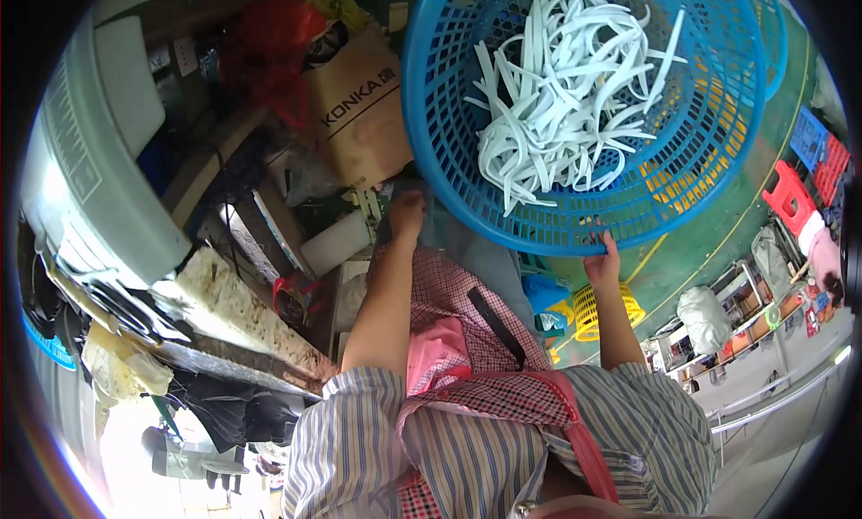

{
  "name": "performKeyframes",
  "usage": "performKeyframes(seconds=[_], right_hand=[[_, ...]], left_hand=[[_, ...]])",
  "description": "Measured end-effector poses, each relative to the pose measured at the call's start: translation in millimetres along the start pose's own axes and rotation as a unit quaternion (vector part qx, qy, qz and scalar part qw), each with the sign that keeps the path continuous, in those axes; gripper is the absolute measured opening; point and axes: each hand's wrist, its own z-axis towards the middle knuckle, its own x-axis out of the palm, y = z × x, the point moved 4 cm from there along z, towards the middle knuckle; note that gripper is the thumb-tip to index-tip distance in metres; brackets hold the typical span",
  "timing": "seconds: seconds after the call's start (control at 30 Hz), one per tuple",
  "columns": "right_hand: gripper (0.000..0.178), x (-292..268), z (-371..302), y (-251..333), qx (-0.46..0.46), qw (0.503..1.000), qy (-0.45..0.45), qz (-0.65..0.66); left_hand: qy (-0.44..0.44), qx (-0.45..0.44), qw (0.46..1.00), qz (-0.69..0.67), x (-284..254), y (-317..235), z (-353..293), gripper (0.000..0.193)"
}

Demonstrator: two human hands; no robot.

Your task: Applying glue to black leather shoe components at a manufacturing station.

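We see a round blue plastic mesh basket [709, 151], slightly glossy, filled with smooth white matt plastic strips [566, 88]. Beside it stands a matt brown cardboard box [359, 115]; our checked cloth apron [449, 294] looks soft and woven.

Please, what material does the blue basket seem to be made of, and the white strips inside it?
Blue basket: likely moulded plastic, judging by its even colour and regular lattice holes. White strips: probably soft plastic or rubber, matte, since they curl and bend loosely; the exact material is unclear.
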Motion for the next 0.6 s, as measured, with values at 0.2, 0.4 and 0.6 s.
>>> performKeyframes(seconds=[0.2,0.4,0.6], right_hand=[[0.038,-26,19,-17,-0.001,0.999,0.037,0.027],[0.043,-37,6,-10,-0.032,0.999,0.042,-0.013],[0.045,-58,-4,17,-0.063,0.993,-0.063,-0.079]], left_hand=[[-0.105,0.083,0.963,0.233,-12,3,91,0.032],[-0.202,0.203,0.918,0.274,-28,-85,209,0.050],[0.007,-0.049,0.881,0.471,-18,-233,297,0.065]])
